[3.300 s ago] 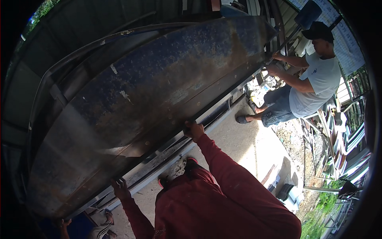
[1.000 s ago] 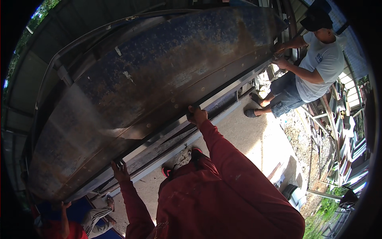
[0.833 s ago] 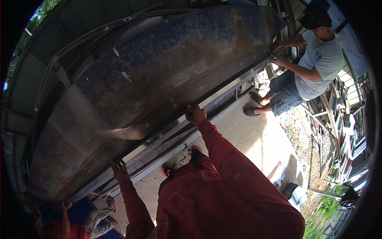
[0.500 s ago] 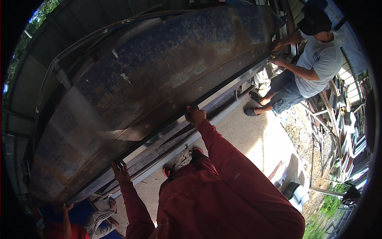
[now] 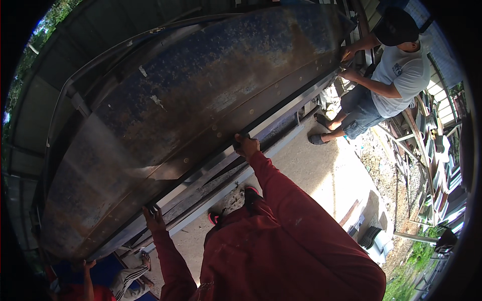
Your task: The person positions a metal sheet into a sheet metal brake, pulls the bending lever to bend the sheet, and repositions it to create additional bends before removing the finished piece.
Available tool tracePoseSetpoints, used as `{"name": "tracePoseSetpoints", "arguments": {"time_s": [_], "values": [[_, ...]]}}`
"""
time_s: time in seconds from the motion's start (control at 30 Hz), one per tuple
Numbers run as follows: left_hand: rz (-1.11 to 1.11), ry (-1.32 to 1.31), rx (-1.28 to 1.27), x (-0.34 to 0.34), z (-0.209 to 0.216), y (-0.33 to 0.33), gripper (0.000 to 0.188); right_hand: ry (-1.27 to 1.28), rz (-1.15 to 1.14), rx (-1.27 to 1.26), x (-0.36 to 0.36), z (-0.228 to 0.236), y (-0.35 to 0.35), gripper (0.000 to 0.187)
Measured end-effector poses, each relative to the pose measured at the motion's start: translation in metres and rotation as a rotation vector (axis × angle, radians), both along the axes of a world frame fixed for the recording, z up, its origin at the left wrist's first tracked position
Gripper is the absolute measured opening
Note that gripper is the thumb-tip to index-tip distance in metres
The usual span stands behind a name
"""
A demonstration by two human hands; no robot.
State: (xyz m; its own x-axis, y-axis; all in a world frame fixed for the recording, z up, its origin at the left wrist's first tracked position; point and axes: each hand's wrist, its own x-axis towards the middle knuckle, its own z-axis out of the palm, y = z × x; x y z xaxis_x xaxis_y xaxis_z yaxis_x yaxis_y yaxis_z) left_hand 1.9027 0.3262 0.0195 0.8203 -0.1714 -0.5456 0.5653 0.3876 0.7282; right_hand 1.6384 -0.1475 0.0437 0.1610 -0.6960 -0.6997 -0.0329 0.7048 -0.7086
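A large curved metal machine body [image 5: 201, 100], blue and brown with worn paint and a row of bolt heads, spans the view. Along its lower edge runs a long pale metal strip [image 5: 281, 116]. My right hand [image 5: 247, 147] is closed around the strip near its middle, with something dark under the fingers. Farther left, my left hand [image 5: 154, 219] grips the same strip, its fingertips over the edge and partly hidden. Both arms are in red sleeves.
At the right end a co-worker in a white shirt [image 5: 401, 80] holds the edge with both hands. At lower left another person's hand [image 5: 89, 264] touches the machine's end. A grey rail [image 5: 221, 195] runs below the strip. Scrap metal [image 5: 437, 165] lies at right.
Hardly anything differs. My hands keep their grip on the strip, while the view shifts slightly. The co-worker at right has moved the hands a little along the edge.
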Motion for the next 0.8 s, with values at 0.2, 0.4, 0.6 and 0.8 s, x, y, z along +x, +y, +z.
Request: {"name": "tracePoseSetpoints", "arguments": {"time_s": [0.2, 0.4, 0.6, 0.8], "values": [[-0.020, -0.013, -0.022, -0.001, 0.003, -0.003, 0.038, 0.008, -0.016, -0.027, 0.002, -0.001, 0.002, 0.057], [-0.051, -0.012, -0.039, 0.003, 0.001, -0.004, 0.038, -0.020, -0.012, -0.017, -0.003, -0.005, -0.002, 0.059], [-0.049, -0.026, -0.073, -0.001, -0.003, 0.004, 0.034, -0.095, -0.007, -0.036, -0.004, 0.006, 0.010, 0.048], [-0.031, -0.011, -0.154, -0.005, 0.002, -0.005, 0.027, -0.076, -0.029, 0.000, -0.011, 0.005, 0.007, 0.041]]}}
